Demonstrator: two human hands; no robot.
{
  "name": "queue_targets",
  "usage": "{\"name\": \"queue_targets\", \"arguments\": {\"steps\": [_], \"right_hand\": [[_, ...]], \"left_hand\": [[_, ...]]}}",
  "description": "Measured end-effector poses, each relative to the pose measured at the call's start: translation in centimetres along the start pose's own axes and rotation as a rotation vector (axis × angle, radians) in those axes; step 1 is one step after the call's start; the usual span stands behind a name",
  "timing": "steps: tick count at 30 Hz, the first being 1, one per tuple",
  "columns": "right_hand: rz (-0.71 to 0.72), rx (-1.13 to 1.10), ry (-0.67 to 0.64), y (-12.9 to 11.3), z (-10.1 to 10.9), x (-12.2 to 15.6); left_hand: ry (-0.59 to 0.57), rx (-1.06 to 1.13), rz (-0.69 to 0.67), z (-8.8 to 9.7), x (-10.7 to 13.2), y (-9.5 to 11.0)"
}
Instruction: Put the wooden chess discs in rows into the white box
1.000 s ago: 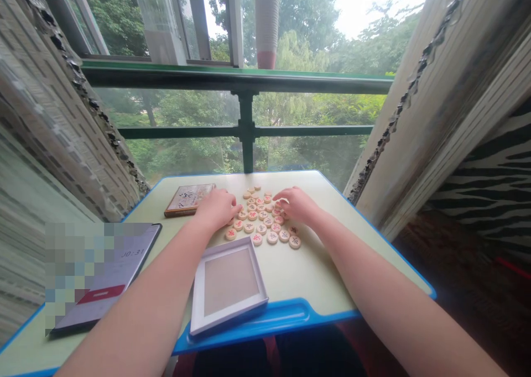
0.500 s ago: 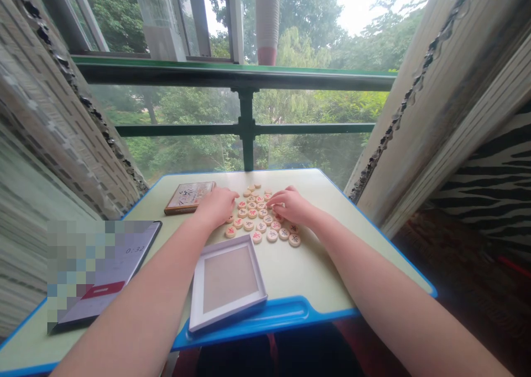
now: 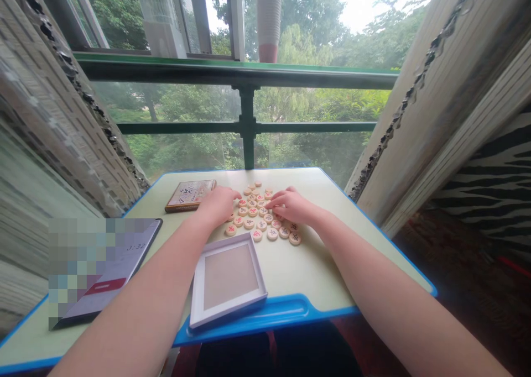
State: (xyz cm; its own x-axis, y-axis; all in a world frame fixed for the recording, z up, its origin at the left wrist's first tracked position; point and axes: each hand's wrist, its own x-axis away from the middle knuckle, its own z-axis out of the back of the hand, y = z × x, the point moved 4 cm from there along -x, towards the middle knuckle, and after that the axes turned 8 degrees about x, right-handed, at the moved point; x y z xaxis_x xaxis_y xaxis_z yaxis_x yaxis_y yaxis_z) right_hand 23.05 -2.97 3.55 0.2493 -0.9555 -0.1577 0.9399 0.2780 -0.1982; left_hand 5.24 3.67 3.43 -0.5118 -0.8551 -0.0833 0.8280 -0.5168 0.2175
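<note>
Several round, pale Chinese chess pieces (image 3: 253,212) with red or dark characters lie face up in a loose cluster on the table. At the left edge of the cluster, my left hand (image 3: 218,205) has a finger stretched towards the pieces; its other fingers are partly hidden. My right hand (image 3: 292,205) rests over the right side with its fingers apart, fingertips at the pieces, some of which it covers. Neither hand shows a piece held in it. An open, shallow white box tray (image 3: 260,266) lies in front of the cluster, its inside bare.
A flat brown box with printed characters (image 3: 188,193) lies behind my left hand. On the left, a tablet (image 3: 118,280) shows a timer, partly blurred out. The pale table (image 3: 315,280) has a blue edge and front groove. Beyond it stand a green railing (image 3: 248,117) and curtains (image 3: 398,122).
Both hands stay almost in place over the pieces, the right fingertips shifting slightly left. The view tilts a little; the pieces look nearly the same.
</note>
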Motion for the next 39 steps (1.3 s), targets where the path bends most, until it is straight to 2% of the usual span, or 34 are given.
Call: {"name": "queue_targets", "arguments": {"steps": [5, 20, 31, 39], "right_hand": [[0.031, 0.033, 0.037, -0.1, 0.2, 0.0], [-0.126, -0.046, 0.063, -0.3, 0.7, 0.5], [-0.055, 0.05, 0.134, 0.8, 0.5, 0.2], [-0.266, 0.159, 0.156, 2.3, 1.1, 0.7]], "left_hand": [[0.007, 0.001, -0.006, 0.2, 0.1, 0.1], [0.027, 0.01, 0.007, 0.2, 0.2, 0.2], [0.009, -0.022, -0.01, -0.1, 0.4, 0.6], [0.043, 0.168, -0.01, 0.6, 0.7, 0.6]]}}
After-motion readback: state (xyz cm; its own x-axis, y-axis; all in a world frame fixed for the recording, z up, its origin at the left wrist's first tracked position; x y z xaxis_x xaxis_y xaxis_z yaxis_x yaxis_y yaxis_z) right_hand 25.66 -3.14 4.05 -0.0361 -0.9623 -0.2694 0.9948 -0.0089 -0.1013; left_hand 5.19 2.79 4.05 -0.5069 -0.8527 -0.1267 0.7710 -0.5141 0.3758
